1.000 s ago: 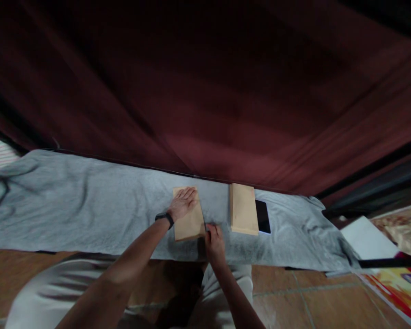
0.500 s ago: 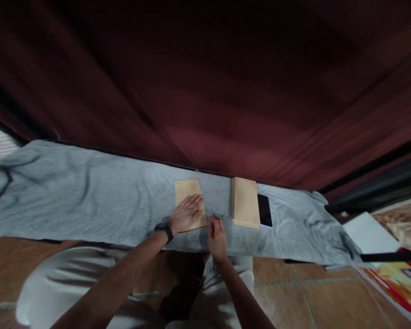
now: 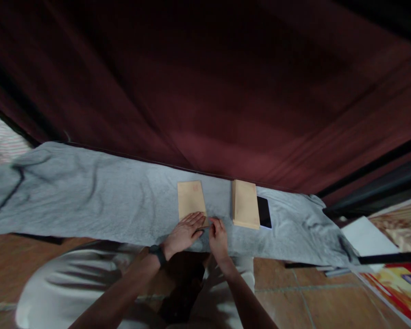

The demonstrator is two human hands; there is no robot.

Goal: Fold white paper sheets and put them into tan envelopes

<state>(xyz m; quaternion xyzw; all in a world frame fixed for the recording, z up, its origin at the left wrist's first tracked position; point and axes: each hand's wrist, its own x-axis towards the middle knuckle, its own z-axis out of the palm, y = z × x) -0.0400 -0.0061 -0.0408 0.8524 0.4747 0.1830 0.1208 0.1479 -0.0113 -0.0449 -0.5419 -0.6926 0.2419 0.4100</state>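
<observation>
A brown paper envelope (image 3: 191,199) lies flat on a grey cloth (image 3: 99,196). My left hand (image 3: 184,234), with a black band on its wrist, rests flat at the envelope's near edge, fingers stretched out. My right hand (image 3: 218,237) sits just right of it, fingers pinched at the envelope's near right corner. A stack of similar brown envelopes (image 3: 245,209) lies to the right on the cloth.
A dark phone (image 3: 264,212) lies against the stack's right side. A dark red curtain (image 3: 205,91) hangs behind the cloth. White paper (image 3: 368,238) and a colourful printed sheet (image 3: 400,288) lie on the brown tiled floor at the right. My knees are below.
My left hand has slid back along the envelope from its far end to its near edge. My right hand has stayed at the near right corner.
</observation>
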